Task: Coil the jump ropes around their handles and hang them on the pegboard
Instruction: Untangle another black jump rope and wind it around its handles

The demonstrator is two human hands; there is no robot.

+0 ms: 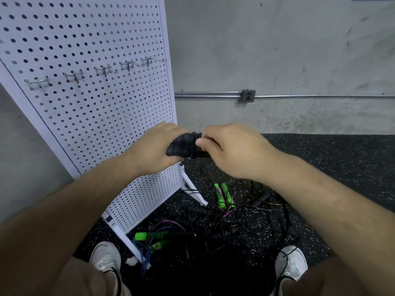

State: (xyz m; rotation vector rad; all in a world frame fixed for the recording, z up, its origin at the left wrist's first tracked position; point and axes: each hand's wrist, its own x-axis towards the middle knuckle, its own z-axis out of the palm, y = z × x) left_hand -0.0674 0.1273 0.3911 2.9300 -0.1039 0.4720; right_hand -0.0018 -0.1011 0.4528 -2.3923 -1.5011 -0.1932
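Both my hands hold a pair of black ribbed jump rope handles (183, 145) in front of me at about waist height. My left hand (156, 146) grips their left end. My right hand (230, 148) pinches the thin black rope against the handles' right end. The rope (205, 174) hangs down from there to the floor. A white pegboard (89, 86) stands to the left with several bare metal hooks (74, 75) in a sloping row.
On the black speckled floor mat (320, 167) lies a tangle of ropes: green handles (223, 195) in the middle, more green handles (149, 238) near the pegboard's white foot (192, 189), and black handles (259, 199). My white shoes (106, 259) flank the pile. A concrete wall with an outlet (248, 95) stands behind.
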